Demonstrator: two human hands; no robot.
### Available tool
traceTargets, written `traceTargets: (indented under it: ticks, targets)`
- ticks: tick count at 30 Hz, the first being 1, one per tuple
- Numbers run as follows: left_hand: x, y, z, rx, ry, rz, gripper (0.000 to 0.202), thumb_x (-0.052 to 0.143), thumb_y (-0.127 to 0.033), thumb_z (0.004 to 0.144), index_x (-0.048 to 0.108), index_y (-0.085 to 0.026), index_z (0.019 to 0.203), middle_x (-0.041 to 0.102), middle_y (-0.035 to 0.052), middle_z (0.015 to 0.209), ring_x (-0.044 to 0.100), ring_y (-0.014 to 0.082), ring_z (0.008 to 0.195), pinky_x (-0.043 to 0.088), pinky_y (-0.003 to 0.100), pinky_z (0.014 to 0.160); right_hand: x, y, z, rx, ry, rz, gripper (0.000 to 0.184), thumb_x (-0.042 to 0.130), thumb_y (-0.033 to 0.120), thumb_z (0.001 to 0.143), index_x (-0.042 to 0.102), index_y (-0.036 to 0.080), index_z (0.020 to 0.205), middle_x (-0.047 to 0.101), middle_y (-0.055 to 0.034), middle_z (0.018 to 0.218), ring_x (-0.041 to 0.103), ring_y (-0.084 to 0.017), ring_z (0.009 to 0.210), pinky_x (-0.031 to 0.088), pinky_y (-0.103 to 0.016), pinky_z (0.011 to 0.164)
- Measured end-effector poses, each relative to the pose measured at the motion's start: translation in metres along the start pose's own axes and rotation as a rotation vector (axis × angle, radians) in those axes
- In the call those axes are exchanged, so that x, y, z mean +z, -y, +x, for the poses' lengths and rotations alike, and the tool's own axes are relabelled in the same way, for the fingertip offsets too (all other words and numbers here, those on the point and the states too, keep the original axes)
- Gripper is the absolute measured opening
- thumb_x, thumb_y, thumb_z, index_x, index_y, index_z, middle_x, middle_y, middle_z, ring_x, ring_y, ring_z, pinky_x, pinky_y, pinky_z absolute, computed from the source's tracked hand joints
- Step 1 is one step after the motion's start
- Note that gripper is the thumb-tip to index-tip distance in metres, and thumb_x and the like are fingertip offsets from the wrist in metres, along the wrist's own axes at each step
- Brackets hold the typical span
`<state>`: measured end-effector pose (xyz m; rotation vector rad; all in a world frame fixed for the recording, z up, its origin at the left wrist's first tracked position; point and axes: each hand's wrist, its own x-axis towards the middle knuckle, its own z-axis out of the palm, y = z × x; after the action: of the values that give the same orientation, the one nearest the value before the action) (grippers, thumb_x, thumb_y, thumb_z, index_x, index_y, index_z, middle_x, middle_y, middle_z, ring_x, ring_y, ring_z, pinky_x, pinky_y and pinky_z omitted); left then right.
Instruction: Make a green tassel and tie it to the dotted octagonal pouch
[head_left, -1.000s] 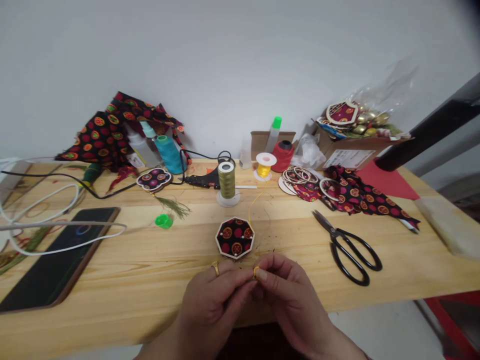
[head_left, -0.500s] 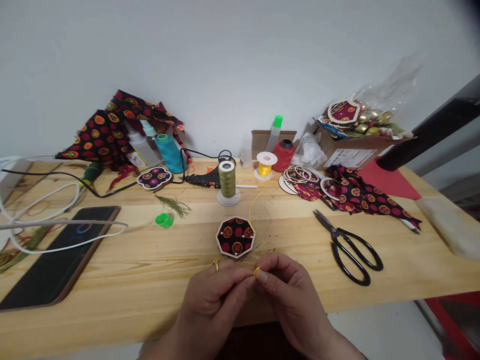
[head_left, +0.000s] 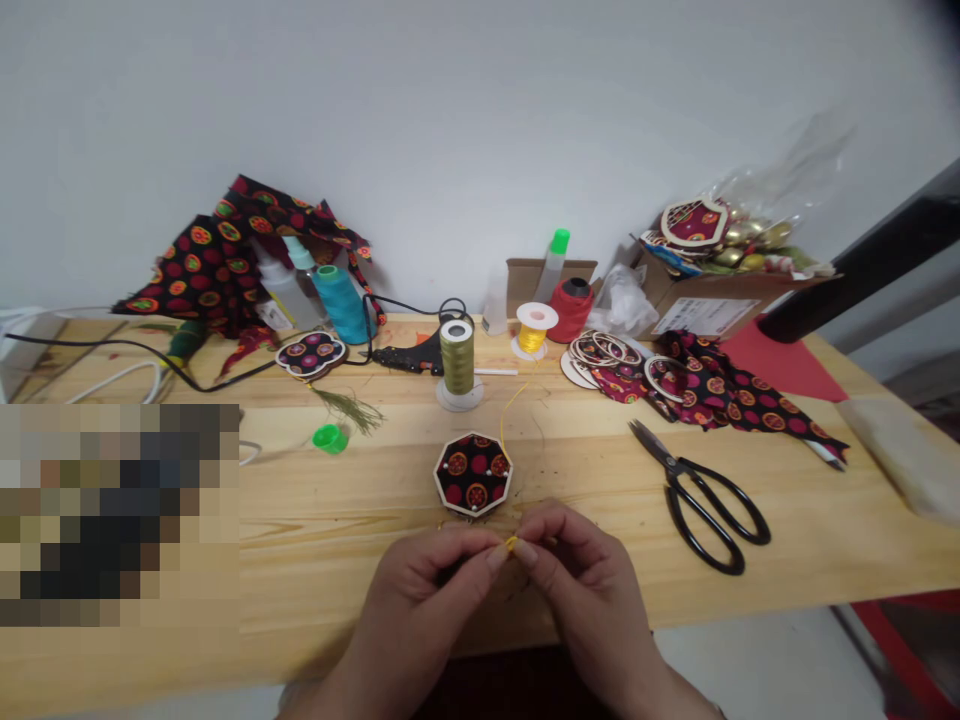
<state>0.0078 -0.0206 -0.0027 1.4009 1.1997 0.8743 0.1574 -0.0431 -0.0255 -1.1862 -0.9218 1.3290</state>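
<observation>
My left hand and my right hand meet at the front edge of the wooden table. Both pinch a small loop of yellow thread between thumb and fingertips. The thread runs up past an octagonal fabric-covered piece toward a yellow thread spool. The octagonal piece lies flat just beyond my fingers.
Black scissors lie to the right. An olive thread cone, a teal cone, a red spool, a glue gun, patterned fabric, wooden rings, a green cap and a cardboard box crowd the back. A blurred patch covers the left.
My fingertips have drawn closer together on the yellow thread, and the view has shifted slightly. A blurred patch now covers the phone area at left.
</observation>
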Motion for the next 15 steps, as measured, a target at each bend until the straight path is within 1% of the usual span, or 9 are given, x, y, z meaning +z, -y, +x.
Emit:
traceTargets:
  ticks: [4, 8, 12, 15]
  targets:
    - [0.0001, 0.0025, 0.0001, -0.043, -0.018, 0.017, 0.016, 0.063, -0.025, 0.075, 0.077, -0.023, 0.068, 0.075, -0.0008, 0.064, 0.066, 0.0159, 0.06, 0.052, 0.021, 0.057, -0.001, 0.0008, 0.0006, -0.008, 0.008, -0.019, 0.004, 0.069, 0.024, 0.077, 0.069, 0.023, 0.073, 0.063, 0.0021, 0.07, 0.056, -0.014, 0.069, 0.044, -0.024, 0.066]
    - [0.0004, 0.0036, 0.0011, -0.087, -0.026, -0.017, 0.014, 0.064, -0.026, 0.075, 0.078, -0.024, 0.071, 0.077, -0.0006, 0.066, 0.068, 0.0165, 0.062, 0.052, 0.022, 0.059, -0.0011, 0.0008, 0.0028, -0.014, 0.007, -0.064, 0.003, 0.07, 0.023, 0.076, 0.07, 0.023, 0.072, 0.064, 0.0015, 0.071, 0.057, -0.014, 0.07, 0.045, -0.024, 0.066]
    - [0.0001, 0.0027, 0.0013, -0.086, -0.018, -0.018, 0.015, 0.064, -0.026, 0.075, 0.078, -0.024, 0.071, 0.077, 0.0001, 0.068, 0.069, 0.0177, 0.064, 0.053, 0.023, 0.06, -0.0008, 0.0002, 0.0045, -0.007, -0.002, -0.076, 0.004, 0.07, 0.022, 0.075, 0.069, 0.022, 0.071, 0.064, 0.0013, 0.07, 0.057, -0.015, 0.069, 0.045, -0.024, 0.065]
    - [0.0, 0.0031, 0.0006, -0.052, -0.03, 0.02, 0.016, 0.063, -0.026, 0.075, 0.078, -0.023, 0.07, 0.077, 0.0005, 0.066, 0.068, 0.0177, 0.062, 0.053, 0.023, 0.058, -0.0009, 0.0001, 0.0047, -0.022, -0.001, -0.101, 0.005, 0.07, 0.023, 0.075, 0.068, 0.022, 0.071, 0.064, 0.0009, 0.07, 0.057, -0.015, 0.069, 0.046, -0.025, 0.065]
